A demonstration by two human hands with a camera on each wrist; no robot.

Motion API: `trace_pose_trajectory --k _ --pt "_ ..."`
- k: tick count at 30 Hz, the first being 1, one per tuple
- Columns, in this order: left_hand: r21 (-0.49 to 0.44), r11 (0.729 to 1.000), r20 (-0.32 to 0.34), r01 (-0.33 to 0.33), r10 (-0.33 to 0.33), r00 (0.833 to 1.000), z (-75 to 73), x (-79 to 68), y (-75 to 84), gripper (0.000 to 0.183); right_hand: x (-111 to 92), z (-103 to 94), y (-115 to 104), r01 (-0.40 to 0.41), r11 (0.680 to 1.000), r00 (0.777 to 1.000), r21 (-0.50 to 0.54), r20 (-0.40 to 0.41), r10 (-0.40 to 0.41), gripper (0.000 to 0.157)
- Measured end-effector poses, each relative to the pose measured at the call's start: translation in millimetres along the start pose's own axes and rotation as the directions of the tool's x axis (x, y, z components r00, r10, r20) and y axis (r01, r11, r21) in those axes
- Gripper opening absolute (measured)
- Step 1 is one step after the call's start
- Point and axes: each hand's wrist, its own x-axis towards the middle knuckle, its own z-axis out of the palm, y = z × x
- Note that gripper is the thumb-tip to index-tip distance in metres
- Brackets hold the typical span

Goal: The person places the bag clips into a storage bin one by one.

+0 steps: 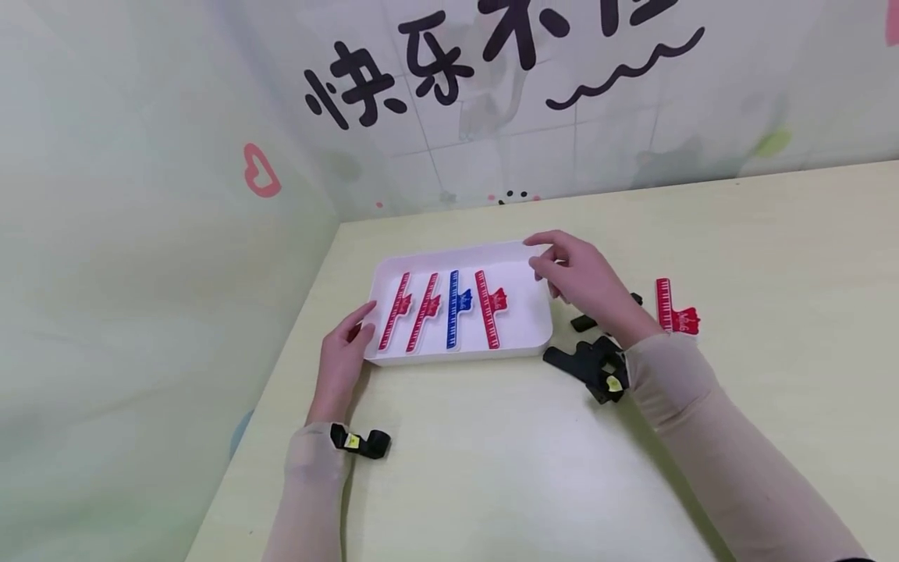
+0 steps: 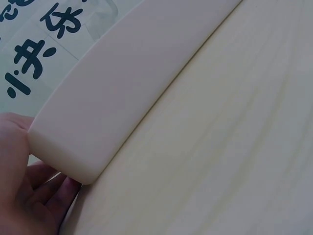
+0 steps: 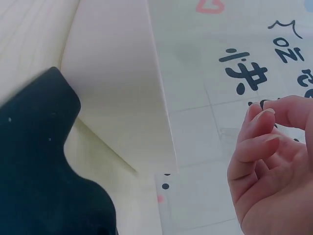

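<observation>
Head view, white tray (image 1: 528,321) on the counter (image 1: 456,437), four clips (image 1: 453,311) inside, left hand (image 1: 340,359) with fingers clamped on tray's left side, right hand (image 1: 581,273) near its far right corner, fingers loosely bent, apart.

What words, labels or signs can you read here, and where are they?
"快乐不": black characters on the wall; the next character is cut off.
Blue clip in the tray: lettering too small.
Red clip outside: likewise.
Yellow sticker on the left wrist device: unreadable.
</observation>
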Motion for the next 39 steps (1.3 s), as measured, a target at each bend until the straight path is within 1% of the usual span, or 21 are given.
trace_pose_trajectory --k 2,4,8,12,14,17,20,24,28,30,34,39 --pt "-0.001 1.0 -0.003 -0.004 0.004 1.0 -0.6 0.1 -1.0 0.03 -2.7 -1.1 0.4 -0.008 1.0 1.0 0.023 0.009 0.008 0.036" --pt "-0.002 1.0 -0.004 -0.006 0.006 1.0 -0.8 0.2 -1.2 0.03 -5.5 -2.1 0.6 -0.005 1.0 1.0 0.018 0.014 0.005 0.036" --pt "-0.004 1.0 -0.004 -0.004 0.004 1.0 -0.6 -0.1 -0.7 0.03 -11.1 -6.7 2.4 0.002 0.999 1.0 -0.04 0.016 -0.001 0.036" --pt "-0.003 1.0 -0.003 -0.008 0.008 1.0 -0.2 0.1 0.5 0.03 -16.6 -16.3 7.7 0.003 0.996 1.0 -0.087 0.009 -0.002 0.036" --pt "0.001 1.0 0.002 -0.017 0.017 1.0 -0.1 0.6 0.8 0.03 -20.2 -22.3 11.1 -0.003 0.997 1.0 -0.079 -0.003 0.002 0.035" --pt "0.0 0.999 0.009 -0.034 0.034 0.999 -0.5 0.6 0.4 0.03 -27.1 -31.4 15.7 -0.023 0.999 1.0 -0.036 -0.022 0.023 0.032" --pt "0.008 0.999 0.012 -0.035 0.034 0.999 -1.8 -0.3 -0.8 0.03 -33.6 -40.1 18.6 -0.045 0.999 0.998 -0.001 -0.041 0.045 0.031" --pt "0.01 0.999 0.01 -0.031 0.031 0.999 -3.0 -1.1 -2.3 0.03 -37.0 -53.0 22.3 -0.059 0.998 0.996 0.016 -0.066 0.06 0.034" --pt "-0.001 1.0 0.014 -0.029 0.029 0.999 -2.6 -1.3 -1.8 0.03 -39.7 -68.6 27.9 -0.079 0.997 0.994 0.004 -0.072 0.079 0.038" --pt "-0.006 1.0 0.015 -0.028 0.028 0.999 -3.3 -2.2 -1.0 0.029 -41.7 -76.4 31.3 -0.094 0.996 0.994 0.002 -0.064 0.094 0.04" --pt "-0.029 0.999 0.034 -0.036 0.037 0.999 0.8 -1.8 1.1 0.03 -48.1 -98.8 39.8 -0.135 0.991 0.99 0.001 -0.045 0.135 0.043" --pt "-0.03 1.0 0.042 -0.008 0.01 0.999 -2.1 -3.2 -1.9 0.03 -55.4 -117.2 53.1 -0.185 0.982 0.983 0.036 -0.007 0.186 0.045"
